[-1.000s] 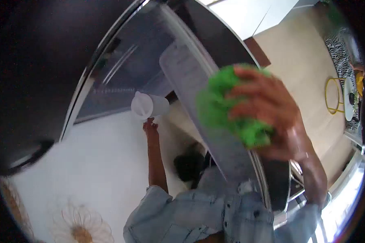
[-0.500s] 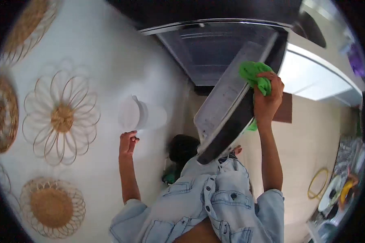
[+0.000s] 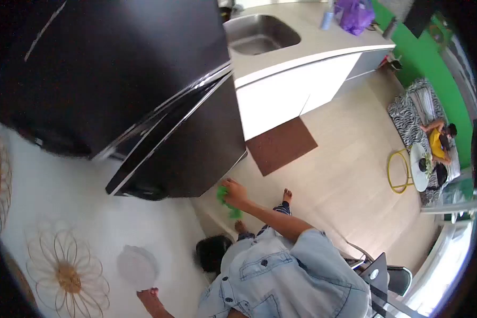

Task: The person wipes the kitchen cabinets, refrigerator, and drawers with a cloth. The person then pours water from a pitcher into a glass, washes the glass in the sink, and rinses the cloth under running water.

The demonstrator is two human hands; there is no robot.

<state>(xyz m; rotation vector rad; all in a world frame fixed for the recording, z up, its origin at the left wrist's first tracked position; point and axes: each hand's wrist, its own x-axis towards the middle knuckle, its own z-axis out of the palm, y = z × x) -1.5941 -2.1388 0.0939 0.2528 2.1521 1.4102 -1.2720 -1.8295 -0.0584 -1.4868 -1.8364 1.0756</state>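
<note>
My right hand is closed around a bunched green cloth, which hangs down below the fingers. It is just off the lower corner of the black refrigerator door. That door stands slightly ajar under the black upper body of the refrigerator. On the other side, my left hand grips a white plastic container at its lower edge, in front of the white wall. Its fingers are partly hidden, and the container blends into the wall.
A counter with a steel sink and a purple bag runs beyond the refrigerator. A brown mat lies on the floor. Far right, a person in yellow sits on a zebra-patterned sofa by a round table. A woven flower decoration hangs on the wall.
The refrigerator door has swung from wide open to nearly closed. My right hand with the cloth has come off its top edge and lower. My view has turned right.
</note>
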